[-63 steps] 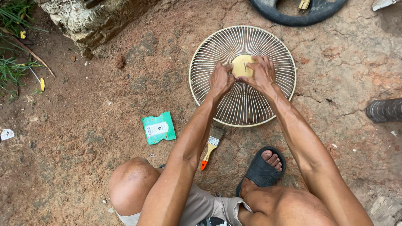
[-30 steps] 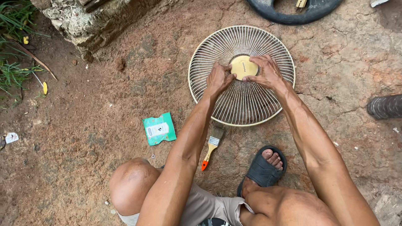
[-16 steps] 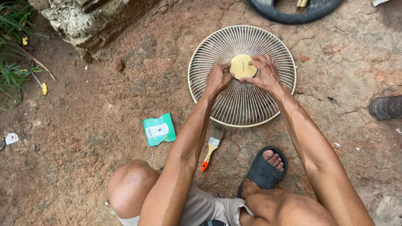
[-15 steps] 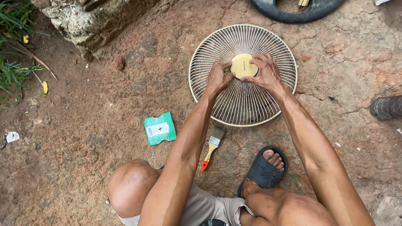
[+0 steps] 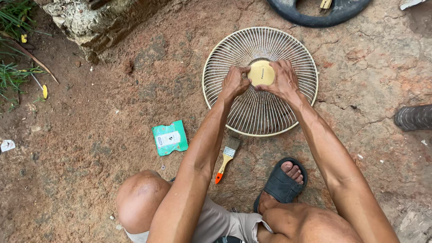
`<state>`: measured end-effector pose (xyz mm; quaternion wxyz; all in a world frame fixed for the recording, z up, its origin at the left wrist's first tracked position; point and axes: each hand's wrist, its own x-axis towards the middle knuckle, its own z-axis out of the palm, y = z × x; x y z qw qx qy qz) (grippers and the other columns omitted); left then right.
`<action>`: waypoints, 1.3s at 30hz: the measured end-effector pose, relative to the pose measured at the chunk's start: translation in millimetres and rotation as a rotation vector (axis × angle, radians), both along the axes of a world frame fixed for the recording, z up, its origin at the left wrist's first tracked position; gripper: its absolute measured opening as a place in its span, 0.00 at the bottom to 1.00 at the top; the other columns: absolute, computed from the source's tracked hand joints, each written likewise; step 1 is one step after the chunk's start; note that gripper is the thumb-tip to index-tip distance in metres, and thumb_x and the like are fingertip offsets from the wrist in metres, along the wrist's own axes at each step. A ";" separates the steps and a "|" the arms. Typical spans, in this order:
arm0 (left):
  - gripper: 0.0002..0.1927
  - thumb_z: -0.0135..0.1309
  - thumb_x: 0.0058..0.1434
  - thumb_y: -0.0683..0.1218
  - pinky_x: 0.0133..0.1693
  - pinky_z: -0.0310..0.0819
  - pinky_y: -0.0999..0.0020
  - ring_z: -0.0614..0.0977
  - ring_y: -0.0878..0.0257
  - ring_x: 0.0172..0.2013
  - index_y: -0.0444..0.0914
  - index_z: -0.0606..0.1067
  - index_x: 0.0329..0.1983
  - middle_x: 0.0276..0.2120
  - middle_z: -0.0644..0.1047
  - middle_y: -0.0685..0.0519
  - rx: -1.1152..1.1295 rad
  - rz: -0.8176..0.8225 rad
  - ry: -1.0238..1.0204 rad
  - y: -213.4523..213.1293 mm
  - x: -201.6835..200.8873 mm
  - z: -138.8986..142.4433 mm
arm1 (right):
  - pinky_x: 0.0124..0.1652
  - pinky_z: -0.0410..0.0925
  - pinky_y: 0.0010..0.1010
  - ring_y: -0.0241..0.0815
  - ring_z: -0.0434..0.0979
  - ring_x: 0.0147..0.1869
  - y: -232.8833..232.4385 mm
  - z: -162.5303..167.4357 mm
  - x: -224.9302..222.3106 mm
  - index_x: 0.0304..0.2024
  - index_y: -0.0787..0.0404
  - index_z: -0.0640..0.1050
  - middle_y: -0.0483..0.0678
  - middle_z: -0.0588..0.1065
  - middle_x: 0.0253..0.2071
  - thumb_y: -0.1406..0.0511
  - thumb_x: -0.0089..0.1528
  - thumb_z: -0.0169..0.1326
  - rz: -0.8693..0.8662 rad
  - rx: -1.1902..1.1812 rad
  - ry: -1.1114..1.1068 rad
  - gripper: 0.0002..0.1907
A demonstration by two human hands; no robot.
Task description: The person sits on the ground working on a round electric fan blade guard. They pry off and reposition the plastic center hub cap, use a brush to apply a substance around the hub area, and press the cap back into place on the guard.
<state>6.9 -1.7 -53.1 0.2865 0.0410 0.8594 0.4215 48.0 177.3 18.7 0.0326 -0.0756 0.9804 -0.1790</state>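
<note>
Your left hand and right hand are still gripping the fan guard's round yellow cap, which is seemingly showing slightly more now.

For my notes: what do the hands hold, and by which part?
Both hands grip the fan grille by its round centre cap.

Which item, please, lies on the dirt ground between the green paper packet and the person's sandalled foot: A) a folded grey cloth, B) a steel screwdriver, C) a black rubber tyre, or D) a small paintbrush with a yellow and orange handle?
D: the small paintbrush with a yellow and orange handle lies between the green paper packet and the sandalled foot.
</note>
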 end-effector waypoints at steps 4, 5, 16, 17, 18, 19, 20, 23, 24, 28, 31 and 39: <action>0.25 0.63 0.56 0.46 0.48 0.70 0.63 0.73 0.64 0.44 0.47 0.77 0.59 0.45 0.71 0.53 0.085 0.090 0.144 -1.2 3.6 -12.2 | 0.55 0.65 0.47 0.50 0.65 0.56 1.5 -7.6 6.6 0.56 0.69 0.74 0.55 0.68 0.50 0.44 0.46 0.72 0.045 -0.047 0.158 0.47; 0.25 0.63 0.55 0.46 0.47 0.71 0.64 0.73 0.64 0.44 0.48 0.77 0.59 0.47 0.71 0.53 0.094 0.107 0.154 -0.6 4.0 -13.9 | 0.55 0.65 0.46 0.50 0.65 0.56 1.7 -9.1 6.7 0.55 0.69 0.74 0.55 0.69 0.51 0.44 0.46 0.72 0.032 -0.037 0.152 0.47; 0.22 0.59 0.58 0.46 0.38 0.74 0.63 0.76 0.61 0.33 0.48 0.78 0.58 0.41 0.80 0.50 0.092 0.205 -0.070 3.2 6.4 2.7 | 0.61 0.65 0.46 0.51 0.68 0.58 15.2 2.3 -21.5 0.55 0.70 0.74 0.55 0.69 0.53 0.42 0.40 0.72 0.179 0.002 -0.037 0.52; 0.21 0.60 0.57 0.46 0.39 0.74 0.64 0.76 0.62 0.34 0.47 0.79 0.56 0.42 0.78 0.51 0.097 0.218 -0.034 3.7 7.5 1.6 | 0.59 0.65 0.47 0.51 0.67 0.58 15.5 4.4 -23.3 0.54 0.69 0.75 0.55 0.69 0.52 0.42 0.38 0.73 0.176 0.019 -0.055 0.52; 0.20 0.61 0.56 0.46 0.39 0.75 0.65 0.76 0.63 0.34 0.46 0.80 0.54 0.43 0.76 0.52 0.102 0.232 0.002 4.6 8.9 -0.3 | 0.57 0.65 0.47 0.51 0.67 0.57 13.6 6.6 -25.2 0.53 0.68 0.76 0.54 0.69 0.51 0.41 0.37 0.73 0.173 0.036 -0.071 0.52; 0.19 0.61 0.55 0.45 0.39 0.75 0.66 0.75 0.64 0.35 0.45 0.81 0.52 0.44 0.74 0.53 0.109 0.247 0.041 6.4 9.4 -2.2 | 0.56 0.65 0.48 0.51 0.67 0.56 12.0 9.1 -27.4 0.53 0.66 0.76 0.54 0.69 0.50 0.41 0.35 0.73 0.173 0.054 -0.086 0.53; 0.19 0.62 0.54 0.45 0.40 0.75 0.66 0.75 0.64 0.35 0.45 0.81 0.51 0.44 0.74 0.53 0.106 0.257 0.054 7.8 8.4 -4.1 | 0.54 0.66 0.46 0.50 0.67 0.53 9.3 10.8 -29.9 0.52 0.66 0.76 0.53 0.68 0.49 0.40 0.35 0.73 0.143 0.094 -0.122 0.52; 0.19 0.62 0.53 0.44 0.41 0.74 0.66 0.75 0.64 0.36 0.45 0.81 0.50 0.44 0.74 0.52 0.095 0.267 0.067 9.8 9.5 -8.6 | 0.49 0.68 0.43 0.47 0.67 0.47 0.7 12.0 -30.0 0.49 0.67 0.75 0.51 0.66 0.44 0.38 0.37 0.72 0.090 0.193 -0.190 0.51; 0.20 0.62 0.53 0.43 0.41 0.73 0.65 0.75 0.64 0.36 0.45 0.81 0.51 0.43 0.73 0.51 0.094 0.260 0.072 9.5 8.3 -8.9 | 0.48 0.69 0.42 0.46 0.66 0.47 -2.0 11.7 -31.6 0.49 0.68 0.75 0.51 0.65 0.43 0.38 0.38 0.72 0.102 0.216 -0.170 0.51; 0.21 0.58 0.58 0.45 0.39 0.74 0.58 0.74 0.59 0.31 0.49 0.77 0.57 0.41 0.78 0.51 0.106 0.227 -0.127 5.7 4.4 -7.7 | 0.46 0.68 0.44 0.47 0.66 0.46 -3.4 11.9 -34.2 0.53 0.64 0.75 0.51 0.66 0.42 0.40 0.37 0.71 0.092 0.155 -0.217 0.51; 0.18 0.60 0.55 0.44 0.41 0.73 0.62 0.76 0.63 0.36 0.47 0.82 0.50 0.43 0.73 0.53 0.060 0.212 0.011 7.0 7.3 -9.5 | 0.49 0.67 0.46 0.48 0.66 0.48 -1.1 13.3 -36.5 0.51 0.66 0.76 0.51 0.67 0.44 0.41 0.38 0.72 0.196 0.142 -0.184 0.50; 0.18 0.61 0.56 0.46 0.42 0.76 0.60 0.76 0.60 0.38 0.42 0.80 0.51 0.42 0.70 0.50 0.052 0.194 0.107 11.6 7.9 -21.7 | 0.47 0.69 0.44 0.48 0.67 0.48 -9.6 11.7 -32.3 0.51 0.65 0.76 0.52 0.67 0.44 0.40 0.36 0.73 0.059 0.185 -0.187 0.51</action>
